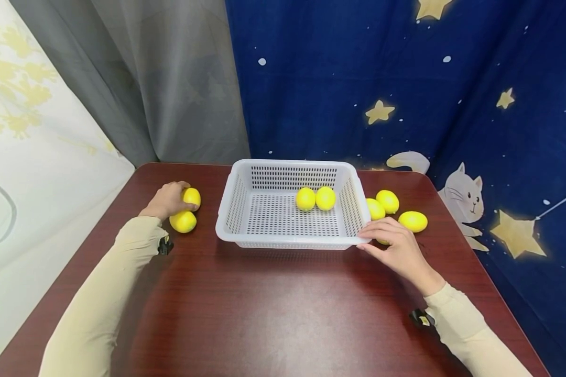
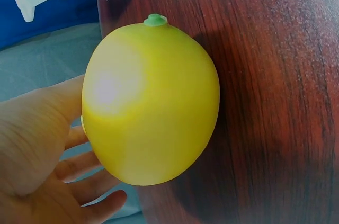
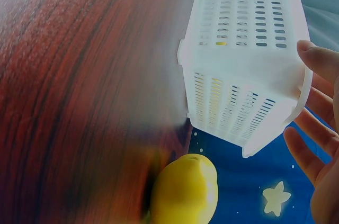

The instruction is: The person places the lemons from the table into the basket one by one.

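My left hand (image 1: 167,199) is at the table's left side, its thumb and fingers round the farther of two yellow lemons (image 1: 192,197). The nearer lemon (image 1: 183,222) lies right by the thumb; in the left wrist view a large lemon with a green tip (image 2: 151,105) covers most of what the fingers hold. A white perforated plastic basket (image 1: 273,239) stands mid-table with two lemons (image 1: 305,199) side by side inside, right of its middle. At the basket's near right corner, my right hand (image 1: 396,248) pinches the rim (image 3: 306,89) between thumb and fingers.
Several lemons (image 1: 412,222) lie on the table right of the basket, one partly hidden under the right hand. The dark red wooden table (image 1: 283,314) backs onto a grey curtain (image 1: 188,78) and a blue star-patterned curtain (image 1: 311,78).
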Motion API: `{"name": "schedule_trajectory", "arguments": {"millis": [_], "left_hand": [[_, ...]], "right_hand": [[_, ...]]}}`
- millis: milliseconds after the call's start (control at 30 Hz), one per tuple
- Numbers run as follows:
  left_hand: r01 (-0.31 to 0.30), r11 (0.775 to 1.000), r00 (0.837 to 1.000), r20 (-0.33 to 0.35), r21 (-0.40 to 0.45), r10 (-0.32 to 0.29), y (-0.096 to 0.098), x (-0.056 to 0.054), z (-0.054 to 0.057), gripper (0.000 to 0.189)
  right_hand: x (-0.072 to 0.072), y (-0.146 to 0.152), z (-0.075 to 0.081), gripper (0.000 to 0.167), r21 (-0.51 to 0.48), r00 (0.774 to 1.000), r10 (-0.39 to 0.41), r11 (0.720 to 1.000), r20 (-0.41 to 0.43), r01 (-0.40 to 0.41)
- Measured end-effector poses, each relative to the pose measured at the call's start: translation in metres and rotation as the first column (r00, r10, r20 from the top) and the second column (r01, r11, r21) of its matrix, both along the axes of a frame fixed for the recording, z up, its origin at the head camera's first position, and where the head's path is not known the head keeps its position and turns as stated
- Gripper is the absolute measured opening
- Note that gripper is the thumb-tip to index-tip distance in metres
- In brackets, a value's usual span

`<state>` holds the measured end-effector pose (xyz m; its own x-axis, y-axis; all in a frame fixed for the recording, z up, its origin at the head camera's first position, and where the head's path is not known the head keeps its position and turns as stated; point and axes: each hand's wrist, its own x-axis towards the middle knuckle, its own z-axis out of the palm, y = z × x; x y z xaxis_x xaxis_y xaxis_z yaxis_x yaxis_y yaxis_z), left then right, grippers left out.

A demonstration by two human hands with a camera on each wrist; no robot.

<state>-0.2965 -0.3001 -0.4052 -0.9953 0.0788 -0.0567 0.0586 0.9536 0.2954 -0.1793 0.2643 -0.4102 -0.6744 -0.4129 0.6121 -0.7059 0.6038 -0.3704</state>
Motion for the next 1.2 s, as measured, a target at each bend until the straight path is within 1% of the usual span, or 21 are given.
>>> {"name": "schedule_trajectory", "arguments": {"millis": [167,433,733,967,1200], "left_hand": [[0.012,1.0,1.0,-0.016,0.005,-0.012,0.0,-0.001,-0.002,0.073],[0.011,1.0,0.999,-0.043,0.01,-0.011,0.0,-0.001,0.002,0.072],[0.014,1.0,0.999,-0.045,0.016,-0.013,0.003,-0.003,0.015,0.073],[0.013,1.0,0.998,-0.059,0.024,-0.011,0.005,-0.003,0.021,0.072],[0.017,1.0,0.995,-0.103,0.023,-0.015,0.007,-0.006,0.028,0.072]], "right_hand": [[0.0,0.0,-0.001,0.036,0.004,1.0,0.003,1.0,0.001,-0.003],[0.0,0.0,0.001,0.037,0.009,1.0,-0.008,1.0,0.004,0.008],[0.001,0.0,0.003,0.037,0.015,1.0,-0.012,1.0,0.011,0.012],[0.001,0.0,0.003,0.037,0.016,1.0,-0.014,1.0,0.016,0.014],[0.0,0.0,0.002,0.037,0.014,1.0,-0.007,1.0,0.003,0.007]]}}
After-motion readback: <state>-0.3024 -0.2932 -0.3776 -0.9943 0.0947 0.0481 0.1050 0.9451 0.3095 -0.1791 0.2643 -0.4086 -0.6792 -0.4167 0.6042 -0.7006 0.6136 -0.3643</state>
